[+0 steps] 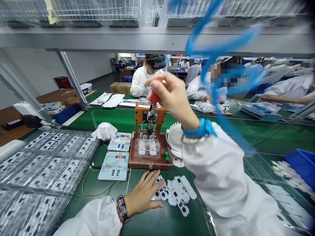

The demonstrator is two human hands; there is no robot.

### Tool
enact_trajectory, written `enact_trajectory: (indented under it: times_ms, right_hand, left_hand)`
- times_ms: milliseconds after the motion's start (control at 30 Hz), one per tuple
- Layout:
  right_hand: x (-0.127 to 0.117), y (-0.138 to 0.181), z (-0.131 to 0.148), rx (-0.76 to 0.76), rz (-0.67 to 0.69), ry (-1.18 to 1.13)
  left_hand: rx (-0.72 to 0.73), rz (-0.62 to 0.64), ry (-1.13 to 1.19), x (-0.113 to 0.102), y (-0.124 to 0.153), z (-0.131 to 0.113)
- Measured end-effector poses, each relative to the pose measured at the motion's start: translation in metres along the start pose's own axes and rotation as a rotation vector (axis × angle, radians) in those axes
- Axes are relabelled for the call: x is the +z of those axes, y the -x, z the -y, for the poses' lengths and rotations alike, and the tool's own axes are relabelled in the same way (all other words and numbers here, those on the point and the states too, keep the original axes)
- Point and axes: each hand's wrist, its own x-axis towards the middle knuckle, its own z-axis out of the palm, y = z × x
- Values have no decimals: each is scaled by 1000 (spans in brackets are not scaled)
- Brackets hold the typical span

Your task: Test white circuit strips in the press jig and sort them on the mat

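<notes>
My right hand (pixel 172 98) is closed around the red knob (pixel 155 97) of a lever on a small brown press fixture (pixel 150 144). A blue wrist strap with a coiled blue cord circles that wrist. A clear plate with small parts sits on the fixture's base under the press head. My left hand (pixel 145 193) lies flat, fingers spread, on several small white and black flat parts (pixel 177 193) scattered on the green mat in front of the fixture. A watch sits on my left wrist.
Two digital controllers (pixel 115 157) with red readouts stand left of the fixture, with a white cloth (pixel 104 131) behind. Trays of parts (pixel 41 170) fill the left. A small white fan (pixel 175 137) stands right of the fixture. A blue bin (pixel 302 165) is at far right. Other workers sit across the bench.
</notes>
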Motion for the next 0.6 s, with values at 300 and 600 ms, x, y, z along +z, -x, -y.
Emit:
enact_trajectory:
  times_ms: [300, 600]
  right_hand:
    - [-16, 6, -62, 105, -326, 181]
    - [7, 209, -77, 256, 90, 422]
  left_hand:
    - [-10, -18, -11, 3, 0, -1]
    - [92, -34, 22, -5, -2, 6]
